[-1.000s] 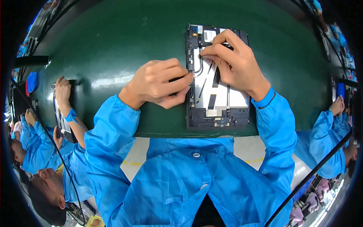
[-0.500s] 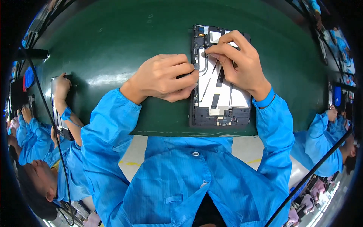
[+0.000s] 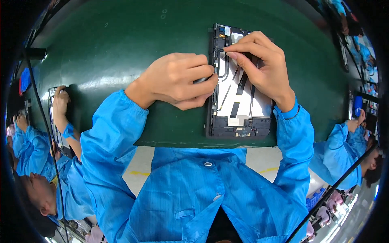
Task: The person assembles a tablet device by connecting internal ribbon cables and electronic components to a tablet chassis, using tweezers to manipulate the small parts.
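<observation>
An opened tablet [image 3: 239,131] lies on the green work surface, with white panels, dark strips and small circuit parts showing inside its black frame. My right hand [image 3: 265,65] reaches over its upper half, thumb and forefinger pinched at the top end of a thin black cable [image 3: 226,69]. That cable curves down along the tablet's left side. My left hand [image 3: 178,81] is closed against the tablet's left edge, its fingertips curled at the frame. A sliver of something greyish shows between its fingers, but I cannot make out what it is.
The green tabletop [image 3: 121,52] ends at a front edge just below the tablet. At the left a co-worker's hand [image 3: 60,101] rests on another tablet-like device. More co-workers in blue sit further left and at the right. Black cords [image 3: 332,186] cross both sides of the view.
The tablet appears slightly further right and turned a little. My right fingertips have shifted slightly up along the black cable. My left hand stays at the left edge.
</observation>
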Demonstrator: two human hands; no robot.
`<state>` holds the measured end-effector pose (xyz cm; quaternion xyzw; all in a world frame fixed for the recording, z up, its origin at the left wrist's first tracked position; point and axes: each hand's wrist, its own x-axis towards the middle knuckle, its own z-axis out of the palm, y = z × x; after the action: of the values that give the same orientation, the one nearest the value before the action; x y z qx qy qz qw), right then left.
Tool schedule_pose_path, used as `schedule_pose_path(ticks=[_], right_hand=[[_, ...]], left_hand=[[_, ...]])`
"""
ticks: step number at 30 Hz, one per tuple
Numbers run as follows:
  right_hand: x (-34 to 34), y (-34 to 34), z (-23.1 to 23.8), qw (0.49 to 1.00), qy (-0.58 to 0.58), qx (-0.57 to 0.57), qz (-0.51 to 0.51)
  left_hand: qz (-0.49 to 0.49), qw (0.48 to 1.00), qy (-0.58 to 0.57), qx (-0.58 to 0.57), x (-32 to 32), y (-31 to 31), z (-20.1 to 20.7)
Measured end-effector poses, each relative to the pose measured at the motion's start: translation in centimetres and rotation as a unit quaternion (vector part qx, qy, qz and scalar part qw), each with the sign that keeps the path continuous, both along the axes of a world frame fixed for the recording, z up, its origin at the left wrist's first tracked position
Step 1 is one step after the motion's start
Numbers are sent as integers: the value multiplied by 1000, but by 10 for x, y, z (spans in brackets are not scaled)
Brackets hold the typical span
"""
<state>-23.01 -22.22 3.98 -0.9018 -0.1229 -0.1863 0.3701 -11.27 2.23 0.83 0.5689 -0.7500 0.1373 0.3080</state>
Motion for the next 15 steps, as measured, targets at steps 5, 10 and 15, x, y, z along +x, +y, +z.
schedule_pose_path(ticks=[5, 10, 15], right_hand=[[1, 2, -2, 1000, 16, 15, -9], [3, 1, -4, 1000, 4, 14, -11], [4, 0, -3, 1000, -1, 9, -2]], left_hand=[[-13, 1000, -7, 5, 1, 0, 3], [-16, 1000, -10, 14, 1, 0, 3], [-16, 1000, 4, 26, 2, -4, 6]])
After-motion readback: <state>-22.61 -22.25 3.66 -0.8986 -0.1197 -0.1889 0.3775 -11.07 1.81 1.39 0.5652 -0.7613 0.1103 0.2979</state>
